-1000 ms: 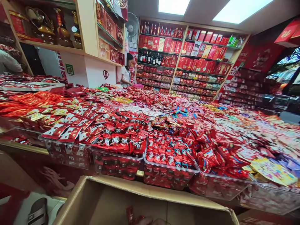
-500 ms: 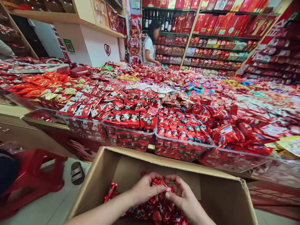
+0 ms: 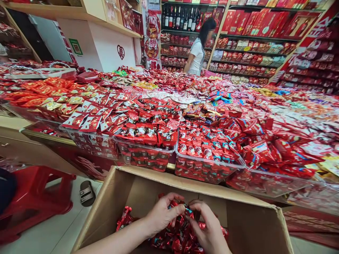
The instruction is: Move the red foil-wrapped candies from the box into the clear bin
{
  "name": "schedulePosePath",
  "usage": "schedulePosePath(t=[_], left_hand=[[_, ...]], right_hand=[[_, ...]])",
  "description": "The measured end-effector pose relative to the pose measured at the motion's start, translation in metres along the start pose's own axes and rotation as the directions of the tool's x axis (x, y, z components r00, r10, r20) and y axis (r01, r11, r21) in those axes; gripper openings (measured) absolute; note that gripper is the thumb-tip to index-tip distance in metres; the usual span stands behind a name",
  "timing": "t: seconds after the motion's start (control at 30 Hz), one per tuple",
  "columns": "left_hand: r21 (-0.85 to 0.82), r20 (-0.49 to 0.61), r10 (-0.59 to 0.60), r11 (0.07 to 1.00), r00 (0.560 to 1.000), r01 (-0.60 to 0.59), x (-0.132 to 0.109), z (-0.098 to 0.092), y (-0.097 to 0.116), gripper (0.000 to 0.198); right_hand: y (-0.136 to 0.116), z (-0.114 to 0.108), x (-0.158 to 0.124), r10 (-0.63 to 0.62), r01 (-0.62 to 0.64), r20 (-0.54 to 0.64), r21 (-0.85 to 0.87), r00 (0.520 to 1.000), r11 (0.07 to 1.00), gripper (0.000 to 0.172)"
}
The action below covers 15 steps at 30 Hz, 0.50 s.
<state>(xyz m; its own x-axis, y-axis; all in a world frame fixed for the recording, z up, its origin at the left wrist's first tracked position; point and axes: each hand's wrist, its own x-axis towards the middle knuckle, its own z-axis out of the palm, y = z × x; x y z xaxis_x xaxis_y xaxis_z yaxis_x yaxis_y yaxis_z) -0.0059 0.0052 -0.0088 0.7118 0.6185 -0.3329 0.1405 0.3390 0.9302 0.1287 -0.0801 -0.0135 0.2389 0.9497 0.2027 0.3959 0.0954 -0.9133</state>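
Observation:
Over a large cardboard box (image 3: 254,222), my left hand (image 3: 164,215) is closed around a few red wrapped candies (image 3: 173,204), the thumb pressed on top. Close beside it, my right hand (image 3: 208,225) is curled, its fingers pinching at a wrapped candy (image 3: 188,209) with a blue-green patch. More shiny red wrapped candies (image 3: 176,243) lie loose in the box below both hands. Directly beyond the box stands a clear bin (image 3: 206,169) of red candies with similar blue-green patches. My right palm is hidden from view.
A clear bin (image 3: 145,157) of red and black packets adjoins on the left. Heaped sweets cover the wide display behind. A red plastic stool (image 3: 39,190) and a sandal (image 3: 87,193) are on the floor at left. A person (image 3: 197,53) stands by the back shelves.
My right hand has turned inward and its fingers have shifted over the candy. My left hand stays nearly in place. The person at the back has moved right.

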Motion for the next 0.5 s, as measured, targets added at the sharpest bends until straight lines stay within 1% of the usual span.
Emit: schedulePosePath(t=[0.03,0.1,0.17,0.23,0.3,0.4,0.5], left_hand=[[0.004,-0.004,0.002,1.0,1.0,-0.002,0.0,0.0,0.001,0.035],[0.03,-0.018,0.004,1.0,1.0,-0.004,-0.001,0.0,0.002,0.03],[0.062,-0.013,0.015,0.998,1.0,-0.014,-0.001,-0.001,0.002,0.027],[0.091,-0.014,0.028,0.996,1.0,-0.026,-0.002,-0.002,0.002,0.026],[0.116,-0.039,0.05,0.992,0.998,-0.045,-0.003,-0.003,0.002,0.028],[0.16,-0.081,0.068,0.986,0.994,-0.054,-0.003,-0.003,0.0,0.031],[0.152,-0.106,0.091,0.986,0.99,-0.074,-0.002,-0.002,-0.003,0.029]], right_hand=[[-0.002,-0.001,0.0,0.002,-0.004,0.048,0.037,0.999,0.999,0.01],[-0.003,-0.001,-0.001,0.076,-0.093,0.107,0.17,0.991,0.981,0.014],[-0.002,0.001,-0.001,0.189,-0.213,0.103,0.327,0.977,0.921,0.018],[0.003,0.004,0.0,0.284,-0.29,0.079,0.427,0.956,0.856,0.021],[0.008,0.007,0.0,0.32,-0.326,0.088,0.436,0.943,0.839,0.023],[0.013,0.01,0.0,0.323,-0.338,0.108,0.405,0.94,0.849,0.026],[0.016,0.011,0.001,0.339,-0.356,0.122,0.45,0.933,0.819,0.028]])
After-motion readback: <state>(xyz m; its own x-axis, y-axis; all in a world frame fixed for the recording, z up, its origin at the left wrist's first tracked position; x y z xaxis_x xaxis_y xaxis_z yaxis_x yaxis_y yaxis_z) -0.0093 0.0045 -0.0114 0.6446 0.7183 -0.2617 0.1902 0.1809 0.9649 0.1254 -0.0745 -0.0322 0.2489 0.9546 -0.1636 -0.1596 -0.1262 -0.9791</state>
